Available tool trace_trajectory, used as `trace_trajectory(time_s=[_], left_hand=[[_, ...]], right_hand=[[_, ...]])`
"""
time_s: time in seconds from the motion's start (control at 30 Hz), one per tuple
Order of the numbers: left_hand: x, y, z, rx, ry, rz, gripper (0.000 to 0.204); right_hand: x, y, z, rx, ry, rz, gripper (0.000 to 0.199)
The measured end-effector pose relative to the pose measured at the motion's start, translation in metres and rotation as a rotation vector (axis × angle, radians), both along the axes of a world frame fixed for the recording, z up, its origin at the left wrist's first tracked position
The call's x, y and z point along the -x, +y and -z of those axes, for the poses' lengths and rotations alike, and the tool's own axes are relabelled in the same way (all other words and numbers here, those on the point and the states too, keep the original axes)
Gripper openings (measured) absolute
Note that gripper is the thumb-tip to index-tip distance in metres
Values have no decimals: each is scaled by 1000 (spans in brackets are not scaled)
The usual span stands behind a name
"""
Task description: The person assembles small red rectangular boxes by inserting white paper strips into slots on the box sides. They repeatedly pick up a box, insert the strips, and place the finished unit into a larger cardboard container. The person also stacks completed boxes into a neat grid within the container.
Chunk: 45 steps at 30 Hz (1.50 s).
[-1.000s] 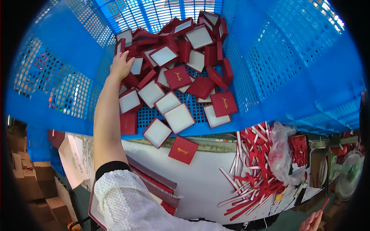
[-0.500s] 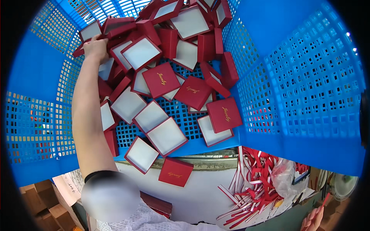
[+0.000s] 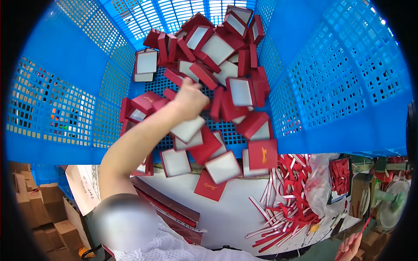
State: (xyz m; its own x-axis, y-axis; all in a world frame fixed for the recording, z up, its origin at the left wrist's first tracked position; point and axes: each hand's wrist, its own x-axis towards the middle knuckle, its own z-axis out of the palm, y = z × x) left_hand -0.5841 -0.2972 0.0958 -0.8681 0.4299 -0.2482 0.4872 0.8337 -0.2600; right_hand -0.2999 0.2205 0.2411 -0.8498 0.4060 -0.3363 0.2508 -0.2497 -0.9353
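Observation:
Many shallow red cardboard box halves with white insides (image 3: pixel 222 167) lie jumbled in a large blue plastic crate (image 3: pixel 52 78). Some show a plain red outer face with small gold lettering, such as the box lid (image 3: pixel 263 153) at the near right. My left hand (image 3: pixel 191 101) reaches into the middle of the pile, among the boxes. Its fingers are bent downward and partly hidden, with motion blur, so what they grip cannot be made out. Low at the right edge, my right hand (image 3: pixel 349 247) is closed on a thin red strip (image 3: pixel 366 224).
Below the crate, a white table (image 3: pixel 244 195) bears a heap of red and white ribbons (image 3: pixel 285 204) and a clear plastic bag (image 3: pixel 318 187). Long dark-red pieces (image 3: pixel 170 209) lie near my left arm. Cardboard cartons (image 3: pixel 41 204) stand at left, a fan (image 3: pixel 392 202) at right.
My left hand has moved from the pile's far left corner toward its middle. Boxes have shifted and spread, and the crate appears differently framed. My right hand still holds the red strip.

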Motion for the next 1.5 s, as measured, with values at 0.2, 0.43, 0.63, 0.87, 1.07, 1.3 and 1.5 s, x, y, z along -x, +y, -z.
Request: trace_trajectory(time_s=[0.2,0.43,0.63,0.87,1.07,1.3,1.5], left_hand=[[-19,45,-5,-243,-229,231,39],[132,1,-40,-1101,243,-223,23],[270,-103,28,-1043,713,-569,92],[217,-101,47,-1535,-49,-731,74],[166,-92,86,-1571,-208,-555,36],[71,-18,101,-1637,-28,-485,15],[-13,-3,117,-922,175,-234,21]], right_hand=[[3,-1,-2,-103,-81,133,17],[8,7,-2,-288,-210,314,22],[36,-14,0,-405,-236,390,25],[52,-34,11,-438,-334,353,25],[30,-27,4,-376,-284,286,25],[-49,5,-12,-184,-64,160,23],[-142,49,16,-23,305,112,20]])
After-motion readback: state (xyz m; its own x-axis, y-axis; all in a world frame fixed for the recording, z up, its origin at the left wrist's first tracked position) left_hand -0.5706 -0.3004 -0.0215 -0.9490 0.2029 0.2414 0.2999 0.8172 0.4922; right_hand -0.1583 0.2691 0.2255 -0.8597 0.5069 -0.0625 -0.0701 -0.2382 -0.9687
